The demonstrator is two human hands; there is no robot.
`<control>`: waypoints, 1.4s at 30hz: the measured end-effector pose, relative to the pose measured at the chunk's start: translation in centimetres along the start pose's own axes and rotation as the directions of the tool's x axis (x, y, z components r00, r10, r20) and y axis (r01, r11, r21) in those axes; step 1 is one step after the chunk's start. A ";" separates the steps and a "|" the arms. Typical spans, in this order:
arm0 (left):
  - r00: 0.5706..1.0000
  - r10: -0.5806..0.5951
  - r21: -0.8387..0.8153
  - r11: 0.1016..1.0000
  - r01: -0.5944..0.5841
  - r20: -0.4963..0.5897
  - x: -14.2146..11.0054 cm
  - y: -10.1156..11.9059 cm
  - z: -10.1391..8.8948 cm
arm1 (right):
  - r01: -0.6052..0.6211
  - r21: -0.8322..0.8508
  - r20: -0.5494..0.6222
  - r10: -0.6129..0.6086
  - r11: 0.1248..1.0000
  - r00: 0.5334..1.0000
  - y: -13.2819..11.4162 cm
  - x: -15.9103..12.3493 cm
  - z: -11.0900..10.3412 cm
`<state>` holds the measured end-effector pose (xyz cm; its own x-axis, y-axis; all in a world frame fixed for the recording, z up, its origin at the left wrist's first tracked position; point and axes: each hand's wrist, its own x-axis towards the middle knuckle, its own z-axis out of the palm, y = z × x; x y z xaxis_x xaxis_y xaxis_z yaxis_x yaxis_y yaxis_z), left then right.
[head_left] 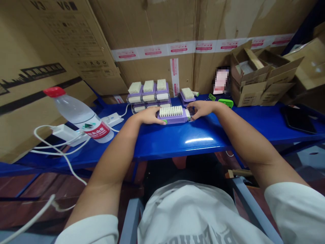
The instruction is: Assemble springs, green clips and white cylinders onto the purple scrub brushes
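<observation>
A purple block-shaped device with rows of cream comb-like fins on top lies level just over the blue table, between my two hands. My left hand is wrapped round its left end, the thumb by a small green spot on the front. At the other end, my right hand closes thumb and fingers on a clear end piece next to a cream section. Behind my left hand stands a stack of similar purple devices with cream fins and cream rollers. One more purple finned piece sits behind my right hand.
On the blue table, a red-capped water bottle leans at left among white cables and a power strip. At right are green parts, an upright phone, opened cardboard boxes and a black tablet-like slab. Cardboard walls the back.
</observation>
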<state>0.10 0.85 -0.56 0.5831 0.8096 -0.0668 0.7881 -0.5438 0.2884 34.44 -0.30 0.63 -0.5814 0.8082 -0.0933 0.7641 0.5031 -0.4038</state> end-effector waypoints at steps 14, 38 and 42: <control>1.000 0.009 0.006 1.000 -0.009 -0.006 0.0 0.0 0.0 | 0.006 0.023 -0.018 -0.005 1.000 1.000 0.0 0.0 0.1; 1.000 0.014 -0.015 1.000 -0.015 -0.006 0.0 0.0 0.0 | -0.006 0.050 -0.016 0.007 0.999 1.000 -0.2 0.0 0.1; 1.000 0.004 -0.012 1.000 -0.004 -0.002 0.0 0.0 0.0 | 0.008 0.050 -0.020 -0.007 0.999 1.000 0.0 0.1 0.1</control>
<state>0.16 0.84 -0.58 0.5856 0.8081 -0.0634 0.7836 -0.5443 0.2997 34.34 -0.30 0.51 -0.5813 0.8105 -0.0723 0.7443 0.4937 -0.4498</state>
